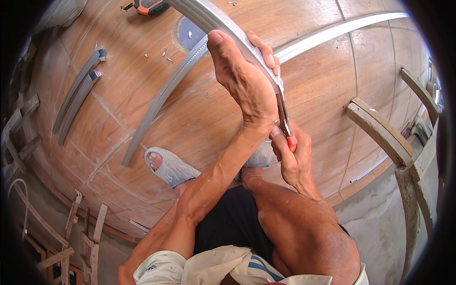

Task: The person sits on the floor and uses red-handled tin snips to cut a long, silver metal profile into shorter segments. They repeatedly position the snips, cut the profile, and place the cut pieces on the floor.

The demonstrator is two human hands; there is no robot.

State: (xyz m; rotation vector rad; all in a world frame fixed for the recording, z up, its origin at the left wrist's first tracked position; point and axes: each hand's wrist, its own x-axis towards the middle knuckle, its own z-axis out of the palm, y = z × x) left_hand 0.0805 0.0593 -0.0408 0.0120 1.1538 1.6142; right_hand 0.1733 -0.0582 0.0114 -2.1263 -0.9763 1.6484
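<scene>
- My left hand (244, 85) is wrapped around one grey channel (225, 23), thumb along one side, fingers curled over the other; the channel slants above the tiled floor (313, 104) and out past the top of the view.
- My right hand (297, 159) is clenched around one pair of red-handled snips (284, 114), whose blades meet the channel's near end.
- How far along: I judge a cut is under way at that end. The blade tips look small and crowded by my left hand, so I cannot tell how deep it goes.
- Done, it seems: two short lengths, one (74, 88) just beside the other (76, 108), lie on the floor at my left.
- Left, perhaps: finishing this cut. One middle length (161, 97) lies left of my left hand, and one long length (342, 32) runs off to the right; either may be stock for more.
- Counted besides: one orange-and-black tape measure (151, 7), one blue-grey disc (194, 27) on the floor, two grey slippers (176, 167), and at least five small pale scraps (169, 60).
</scene>
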